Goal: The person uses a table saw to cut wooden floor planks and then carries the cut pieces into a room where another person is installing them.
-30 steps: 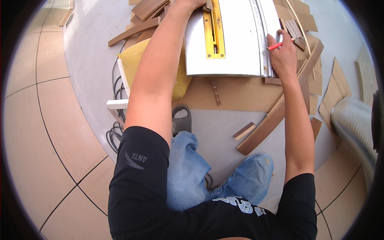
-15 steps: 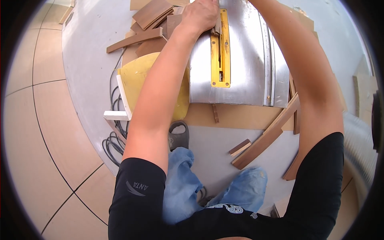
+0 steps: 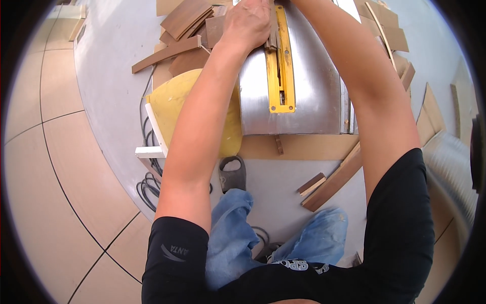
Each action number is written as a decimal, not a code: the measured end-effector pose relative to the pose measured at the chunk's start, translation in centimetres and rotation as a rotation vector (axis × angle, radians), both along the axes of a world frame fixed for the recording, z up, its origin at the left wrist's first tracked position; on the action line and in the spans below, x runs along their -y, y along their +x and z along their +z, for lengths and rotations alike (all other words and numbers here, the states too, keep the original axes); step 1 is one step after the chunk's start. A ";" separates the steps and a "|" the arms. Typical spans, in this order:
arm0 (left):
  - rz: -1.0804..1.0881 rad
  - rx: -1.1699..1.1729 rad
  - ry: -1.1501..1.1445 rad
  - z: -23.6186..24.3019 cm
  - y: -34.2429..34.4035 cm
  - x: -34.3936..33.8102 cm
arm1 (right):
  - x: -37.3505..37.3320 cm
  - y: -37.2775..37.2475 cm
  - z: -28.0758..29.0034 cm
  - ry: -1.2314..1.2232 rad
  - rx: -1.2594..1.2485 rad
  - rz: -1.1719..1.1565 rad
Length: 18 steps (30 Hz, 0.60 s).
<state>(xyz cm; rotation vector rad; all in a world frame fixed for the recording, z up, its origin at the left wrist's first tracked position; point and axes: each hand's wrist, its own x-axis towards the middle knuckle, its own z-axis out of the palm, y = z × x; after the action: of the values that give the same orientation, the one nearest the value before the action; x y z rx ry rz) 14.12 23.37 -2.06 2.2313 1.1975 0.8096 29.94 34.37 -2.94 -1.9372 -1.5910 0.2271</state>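
One thin wood strip [image 3: 273, 30] lies beside the yellow saw insert [image 3: 281, 71], pinched under the curled left hand [image 3: 248, 23]; right hand is out of view; cutting looks barely underway

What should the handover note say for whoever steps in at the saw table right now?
Left hand: pressed on a thin wood strip at the far end of the yellow insert in the metal saw table.
Right hand: beyond the top edge, unseen; its forearm stretches over the table.
Offcuts lie on the floor below the table, more scraps at far left.
Done or left: cannot be judged; the strip lies beside the slot.
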 end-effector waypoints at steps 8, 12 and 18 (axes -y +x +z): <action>-0.012 0.062 0.173 -1.7 -0.4 0.5 | 1.3 -0.5 0.6 -0.008 0.015 -0.013; -0.001 0.021 0.135 -2.2 -0.7 0.9 | 2.1 -1.0 0.8 0.013 0.010 -0.009; -0.025 0.006 0.013 -0.2 -1.0 2.9 | 4.0 -1.5 0.8 0.056 0.058 0.029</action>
<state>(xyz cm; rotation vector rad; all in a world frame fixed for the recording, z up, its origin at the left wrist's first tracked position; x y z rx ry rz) 13.14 20.51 -2.28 2.2490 1.1622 0.8156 28.49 30.38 -2.12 -1.8946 -1.6464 0.1375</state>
